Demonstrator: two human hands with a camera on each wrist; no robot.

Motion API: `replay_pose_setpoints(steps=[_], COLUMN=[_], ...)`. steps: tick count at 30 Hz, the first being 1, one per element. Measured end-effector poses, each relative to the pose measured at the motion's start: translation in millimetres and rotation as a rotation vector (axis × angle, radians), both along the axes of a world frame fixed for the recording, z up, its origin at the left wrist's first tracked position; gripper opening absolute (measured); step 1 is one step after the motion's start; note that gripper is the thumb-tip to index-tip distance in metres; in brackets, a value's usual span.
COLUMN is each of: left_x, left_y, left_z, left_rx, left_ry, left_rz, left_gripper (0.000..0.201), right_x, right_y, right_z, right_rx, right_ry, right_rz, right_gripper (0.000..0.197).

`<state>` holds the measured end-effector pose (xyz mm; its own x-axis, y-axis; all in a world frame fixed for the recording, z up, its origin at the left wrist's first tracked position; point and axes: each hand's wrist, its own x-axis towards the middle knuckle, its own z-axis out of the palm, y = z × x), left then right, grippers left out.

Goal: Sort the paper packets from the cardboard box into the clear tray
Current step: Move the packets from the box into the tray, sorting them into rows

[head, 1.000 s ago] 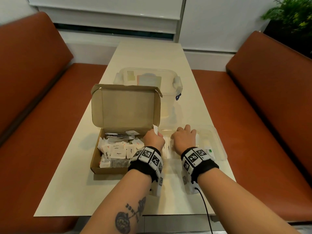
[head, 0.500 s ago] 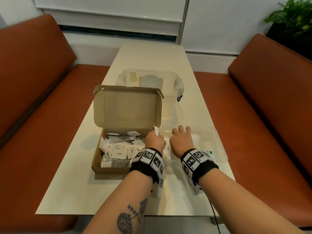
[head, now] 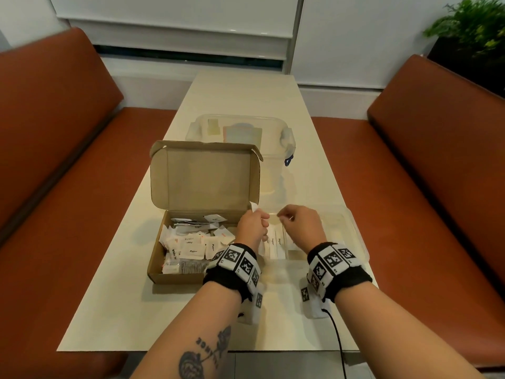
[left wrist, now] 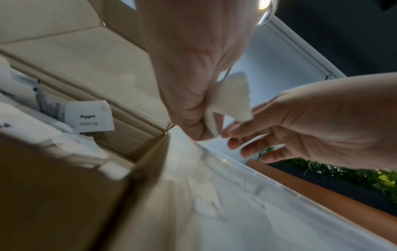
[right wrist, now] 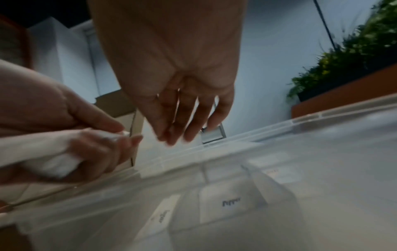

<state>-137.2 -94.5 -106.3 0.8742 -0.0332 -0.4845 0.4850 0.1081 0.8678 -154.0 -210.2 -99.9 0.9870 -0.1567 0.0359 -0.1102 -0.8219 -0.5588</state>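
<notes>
white paper packets (left wrist: 233,100) sit bunched in the left hand (head: 250,225) over the clear tray (head: 352,228) edge; their print is hidden. right hand (head: 300,224) hangs loose, empty. cardboard box (head: 175,277) beside.

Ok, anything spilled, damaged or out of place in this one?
Nothing stands out. The packets in the box lie in a loose jumble, but none are on the table. The left hand holds white packets by the tray; whether they are creased is unclear.
</notes>
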Motion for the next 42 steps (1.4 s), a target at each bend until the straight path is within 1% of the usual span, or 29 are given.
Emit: replay_pose_setpoints(steps=[2,6,8,11,14,17,19,21,23,25,27,29,31,33,34,36,38,39,40,42], left_x=[-2,-6,-6,-7,-8,-8,-6,-5,-4,-5,-4,-4,-4,-4,-4,-6,-9,-10,-10,-11], left_y=[-3,-4,-2,-2,-5,-6,-6,-6,-7,-9,-11,-11,-9,-6,-5,-4,-4,-4,-4,-5], left_z=[4,7,6,5,6,8,7,5,3,1,-1,-2,-3,-3,-2,1,5,7,7,6], left_rx=[-0.091,-0.252,-0.299,-0.299,-0.333,-0.438,-0.375,-0.267,-0.179,-0.106,-0.008,0.049,0.100,0.121,0.092,-0.034,-0.133,-0.160,-0.174,-0.164], left_ry=[-0.044,-0.053,-0.065,-0.070,-0.031,0.043,0.016,-0.016,-0.034,-0.066,-0.125,-0.163,-0.178,-0.168,-0.157,-0.121,-0.094,-0.088,-0.085,-0.078], left_rz=[0.010,0.100,0.108,0.077,0.086,0.128,0.130,0.117,0.079,0.035,-0.024,-0.037,-0.018,-0.013,-0.015,-0.009,-0.006,-0.010,-0.017,-0.026], left_gripper=[0.022,0.020,0.021,0.018,0.019,0.027,0.027,0.026,0.022,0.022,0.024,0.025,0.023,0.019,0.015,0.009,0.011,0.012,0.014,0.020], right_x=[-4,-10,-13,-19,-21,-19,-18,-16,-16,-15,-16,-18,-20,-22,-21,-19,-18,-19,-20,-21], right_y=[6,8,8,9,9,5,0,-5,-8,-5,-2,0,-1,-2,-3,-9,-13,-13,-13,-12], right_z=[0,-2,-1,4,7,6,4,2,1,0,-4,-8,-9,-8,-6,-4,-1,0,1,2], right_rx=[0.218,0.451,0.507,0.548,0.504,0.374,0.365,0.375,0.302,0.138,-0.028,-0.093,-0.082,0.018,0.109,0.291,0.504,0.608,0.668,0.690], right_ry=[0.027,0.056,0.056,0.091,0.113,0.111,0.068,-0.020,-0.109,-0.145,-0.153,-0.160,-0.157,-0.143,-0.141,-0.129,-0.040,0.016,0.057,0.099], right_rz=[0.023,-0.050,-0.053,0.015,0.052,0.052,-0.001,-0.088,-0.122,-0.081,-0.024,0.025,0.093,0.111,0.074,-0.041,-0.115,-0.116,-0.102,-0.061], right_gripper=[0.011,0.005,0.014,0.024,0.030,0.025,0.017,0.012,0.010,0.006,0.012,0.016,0.018,0.018,0.016,0.012,0.006,0.003,0.006,0.015])
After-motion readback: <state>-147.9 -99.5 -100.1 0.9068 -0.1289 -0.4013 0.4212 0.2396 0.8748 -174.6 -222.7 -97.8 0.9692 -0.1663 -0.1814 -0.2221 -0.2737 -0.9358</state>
